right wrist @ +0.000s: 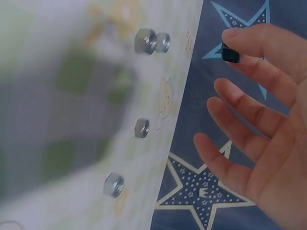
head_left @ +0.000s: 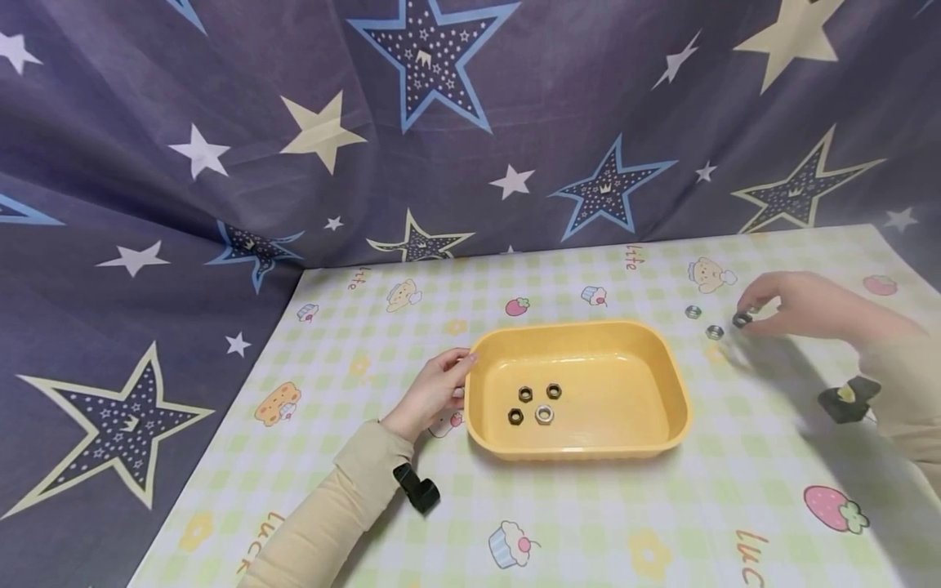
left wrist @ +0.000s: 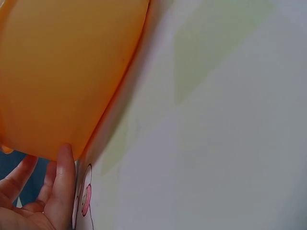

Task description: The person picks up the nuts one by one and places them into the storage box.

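Note:
My right hand [head_left: 809,306] is over the right side of the table, pinching a black hex nut [right wrist: 230,53] between thumb and index finger, the other fingers loosely spread. Close to it on the cloth lie silver hex nuts, one [head_left: 693,312] farther left and another [head_left: 715,332] nearer. The right wrist view also shows two silver nuts [right wrist: 145,41] side by side. At the left end of the yellow tray [head_left: 581,452], my left hand [head_left: 434,388] touches the rim and outer wall with extended fingers. Inside the tray are three dark nuts [head_left: 525,394] and a silver nut [head_left: 544,414].
A checked tablecloth [head_left: 588,531] printed with cupcakes, strawberries and flowers covers the table. Behind it and to the left hangs a dark curtain [head_left: 257,73] with stars. Each wrist carries a black strapped-on device [head_left: 416,490].

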The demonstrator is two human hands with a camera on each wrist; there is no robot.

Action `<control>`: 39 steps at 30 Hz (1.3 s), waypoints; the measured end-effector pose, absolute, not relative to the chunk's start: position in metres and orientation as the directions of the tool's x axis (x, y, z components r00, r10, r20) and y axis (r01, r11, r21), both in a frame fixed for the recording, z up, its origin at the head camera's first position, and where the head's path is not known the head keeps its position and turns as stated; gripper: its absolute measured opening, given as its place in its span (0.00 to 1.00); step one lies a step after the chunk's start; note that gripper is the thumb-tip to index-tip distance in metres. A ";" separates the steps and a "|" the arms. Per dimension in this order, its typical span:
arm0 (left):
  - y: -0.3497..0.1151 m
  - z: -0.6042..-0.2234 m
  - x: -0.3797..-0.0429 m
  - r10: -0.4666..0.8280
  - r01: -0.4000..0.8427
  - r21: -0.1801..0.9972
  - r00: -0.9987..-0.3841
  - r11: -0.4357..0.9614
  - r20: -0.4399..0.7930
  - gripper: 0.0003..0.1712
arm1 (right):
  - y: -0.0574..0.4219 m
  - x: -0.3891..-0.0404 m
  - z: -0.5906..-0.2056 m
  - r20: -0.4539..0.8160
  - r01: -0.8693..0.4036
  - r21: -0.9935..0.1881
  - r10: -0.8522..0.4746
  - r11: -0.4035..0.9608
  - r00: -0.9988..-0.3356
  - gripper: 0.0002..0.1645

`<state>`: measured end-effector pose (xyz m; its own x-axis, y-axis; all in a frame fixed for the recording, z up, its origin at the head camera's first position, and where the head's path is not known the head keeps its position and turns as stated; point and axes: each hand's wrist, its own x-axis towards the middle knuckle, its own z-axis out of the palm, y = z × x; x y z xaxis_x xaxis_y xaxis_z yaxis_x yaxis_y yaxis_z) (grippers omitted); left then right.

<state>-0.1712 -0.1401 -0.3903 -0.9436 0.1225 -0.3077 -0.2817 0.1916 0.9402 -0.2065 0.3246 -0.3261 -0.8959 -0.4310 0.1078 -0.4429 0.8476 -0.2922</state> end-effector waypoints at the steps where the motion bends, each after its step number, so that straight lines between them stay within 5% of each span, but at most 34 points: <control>1: -0.140 -0.390 -0.171 0.123 -0.281 0.941 -0.944 0.191 -0.307 0.19 | 0.322 -0.207 -0.326 0.116 -0.451 -0.285 -0.437 0.846 -0.892 0.12; 39: -0.141 -0.392 -0.172 0.119 -0.280 0.939 -0.944 0.199 -0.307 0.20 | 0.242 -0.212 -0.288 0.100 -0.687 -0.291 -0.693 0.666 -0.714 0.12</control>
<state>-0.1716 -0.1409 -0.3919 -0.9444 0.1191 -0.3065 -0.2799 0.1985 0.9393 -0.2117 0.2425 -0.2880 -0.7145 -0.6925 0.0997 -0.6865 0.6664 -0.2910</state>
